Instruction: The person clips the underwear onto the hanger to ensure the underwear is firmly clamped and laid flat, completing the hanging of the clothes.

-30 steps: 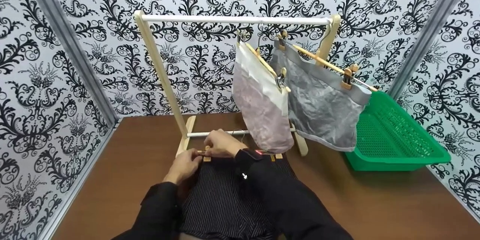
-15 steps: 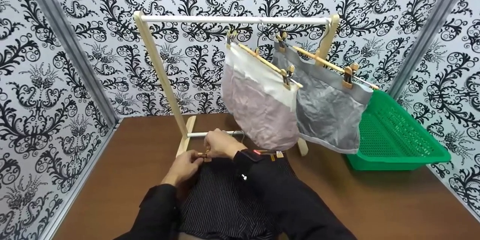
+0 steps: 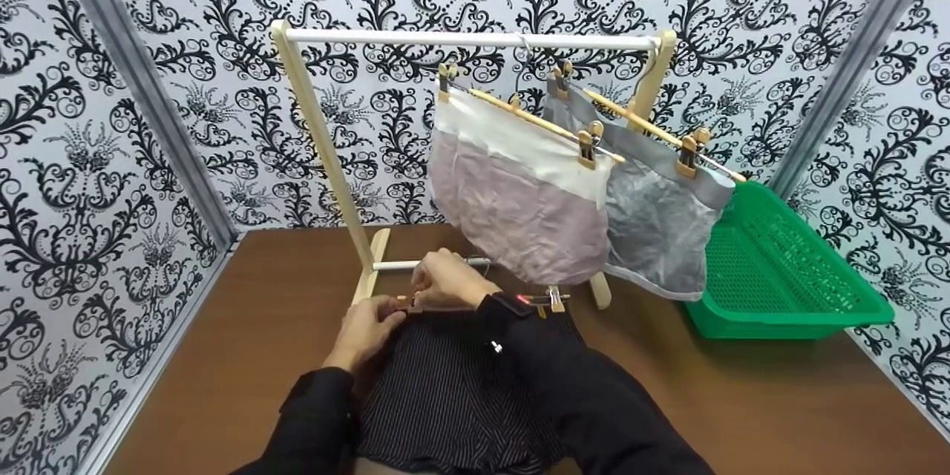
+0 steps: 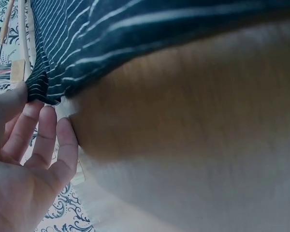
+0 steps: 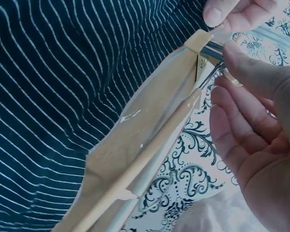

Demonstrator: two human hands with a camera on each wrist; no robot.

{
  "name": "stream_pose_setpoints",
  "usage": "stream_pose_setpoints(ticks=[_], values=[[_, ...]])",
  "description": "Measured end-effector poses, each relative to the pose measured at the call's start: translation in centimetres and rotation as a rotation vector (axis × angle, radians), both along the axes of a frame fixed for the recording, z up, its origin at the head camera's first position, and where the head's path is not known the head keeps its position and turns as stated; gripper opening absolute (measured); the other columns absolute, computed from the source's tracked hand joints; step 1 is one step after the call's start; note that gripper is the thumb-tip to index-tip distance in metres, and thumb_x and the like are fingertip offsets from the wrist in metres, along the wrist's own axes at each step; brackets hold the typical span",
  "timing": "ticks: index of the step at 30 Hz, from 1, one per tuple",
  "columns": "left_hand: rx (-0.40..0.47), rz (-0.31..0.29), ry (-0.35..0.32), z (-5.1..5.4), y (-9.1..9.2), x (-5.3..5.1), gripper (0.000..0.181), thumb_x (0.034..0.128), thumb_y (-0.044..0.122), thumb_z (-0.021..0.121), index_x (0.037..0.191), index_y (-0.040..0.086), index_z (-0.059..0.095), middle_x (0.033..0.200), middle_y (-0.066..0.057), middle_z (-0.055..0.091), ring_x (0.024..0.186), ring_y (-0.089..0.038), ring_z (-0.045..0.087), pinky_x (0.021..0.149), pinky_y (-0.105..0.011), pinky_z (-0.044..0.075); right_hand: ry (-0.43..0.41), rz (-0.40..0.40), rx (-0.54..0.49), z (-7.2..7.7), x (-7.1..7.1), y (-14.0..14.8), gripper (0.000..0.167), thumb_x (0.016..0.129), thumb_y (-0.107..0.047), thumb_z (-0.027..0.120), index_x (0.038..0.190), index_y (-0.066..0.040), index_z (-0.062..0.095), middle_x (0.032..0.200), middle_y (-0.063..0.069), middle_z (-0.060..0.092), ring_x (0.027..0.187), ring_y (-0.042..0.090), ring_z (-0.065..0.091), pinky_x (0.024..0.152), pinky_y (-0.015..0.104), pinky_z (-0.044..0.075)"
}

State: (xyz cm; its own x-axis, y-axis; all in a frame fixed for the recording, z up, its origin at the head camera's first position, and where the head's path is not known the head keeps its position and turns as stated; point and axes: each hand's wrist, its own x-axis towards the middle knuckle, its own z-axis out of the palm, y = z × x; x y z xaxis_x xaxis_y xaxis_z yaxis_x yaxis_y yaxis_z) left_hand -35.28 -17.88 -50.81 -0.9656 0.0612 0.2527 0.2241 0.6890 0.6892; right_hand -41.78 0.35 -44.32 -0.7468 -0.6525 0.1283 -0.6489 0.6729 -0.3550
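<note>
A dark pinstriped garment (image 3: 453, 386) lies on the table; whether shorts or a skirt, I cannot tell. My left hand (image 3: 367, 330) pinches its upper left corner, with the cloth between thumb and fingers in the left wrist view. Beside it, my right hand (image 3: 449, 278) pinches a clip of a wooden clip hanger (image 5: 145, 154). That wooden clip (image 5: 199, 41) sits at the garment's edge in the right wrist view. The hanger's other clip (image 3: 555, 298) is at the waistband's right end. My right hand and sleeve hide part of the hanger in the head view.
A wooden rack (image 3: 319, 133) with a white rail (image 3: 415, 37) stands behind. From it hang a white-and-mauve garment (image 3: 512, 200) and a grey garment (image 3: 653, 215), both on clip hangers. A green plastic basket (image 3: 787, 323) stands at the right on the brown table (image 3: 245, 341).
The white-and-mauve garment has swung round to face more toward me. Both hands stay at the garment's left corner; the right hand has shifted slightly.
</note>
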Motion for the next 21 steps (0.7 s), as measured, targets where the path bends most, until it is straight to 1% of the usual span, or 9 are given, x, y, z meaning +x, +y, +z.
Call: stream_pose_setpoints(ticks=[4, 8, 12, 14, 18, 21], values=[[-0.001, -0.008, 0.0, -0.13, -0.09, 0.08, 0.005, 0.0906, 0.009, 0.075, 0.091, 0.005, 0.073, 0.083, -0.001, 0.07, 0.078, -0.02, 0.062, 0.076, -0.048, 0.05, 0.033, 0.004, -0.035, -0.35, 0.1, -0.04, 0.022, 0.078, -0.017, 0.088, 0.098, -0.01, 0.08, 0.093, 0.0, 0.078, 0.087, 0.016, 0.073, 0.081, 0.028, 0.056], [0.022, -0.029, -0.009, -0.17, -0.16, 0.06, 0.006, 0.0899, 0.008, 0.075, 0.089, 0.004, 0.072, 0.083, -0.001, 0.07, 0.078, -0.019, 0.061, 0.076, -0.046, 0.05, 0.059, 0.034, -0.051, -0.46, 0.21, -0.15, 0.02, 0.076, -0.016, 0.09, 0.093, -0.011, 0.081, 0.088, -0.001, 0.077, 0.081, 0.012, 0.073, 0.076, 0.023, 0.055], [0.071, -0.05, 0.003, -0.33, -0.21, -0.02, 0.004, 0.091, 0.006, 0.074, 0.093, 0.003, 0.074, 0.086, -0.002, 0.072, 0.079, -0.018, 0.062, 0.077, -0.044, 0.05, 0.07, 0.072, -0.062, -0.41, 0.29, -0.11, 0.016, 0.075, -0.011, 0.089, 0.09, -0.01, 0.082, 0.084, -0.002, 0.077, 0.076, 0.009, 0.072, 0.07, 0.018, 0.054], [0.104, -0.047, 0.003, -0.47, -0.19, -0.09, 0.004, 0.0915, 0.005, 0.073, 0.094, 0.004, 0.075, 0.088, -0.002, 0.073, 0.08, -0.018, 0.063, 0.078, -0.042, 0.05, 0.064, 0.079, -0.066, -0.38, 0.29, -0.05, 0.016, 0.075, -0.007, 0.087, 0.089, -0.01, 0.081, 0.082, -0.002, 0.077, 0.075, 0.009, 0.071, 0.068, 0.017, 0.053], [0.191, -0.037, -0.018, -0.64, -0.16, -0.18, 0.005, 0.0918, 0.004, 0.072, 0.095, 0.005, 0.076, 0.09, -0.003, 0.074, 0.082, -0.018, 0.064, 0.079, -0.038, 0.05, 0.054, 0.089, -0.089, -0.26, 0.3, 0.15, 0.016, 0.074, -0.007, 0.087, 0.088, -0.011, 0.082, 0.081, -0.003, 0.077, 0.074, 0.009, 0.071, 0.067, 0.018, 0.053], [0.237, -0.022, -0.035, -0.59, -0.16, -0.08, 0.005, 0.0914, 0.004, 0.073, 0.095, 0.005, 0.077, 0.091, -0.003, 0.075, 0.083, -0.018, 0.065, 0.079, -0.035, 0.05, 0.045, 0.105, -0.109, -0.14, 0.32, 0.27, 0.015, 0.075, -0.008, 0.087, 0.088, -0.011, 0.082, 0.081, -0.005, 0.077, 0.073, 0.006, 0.07, 0.068, 0.018, 0.052]])
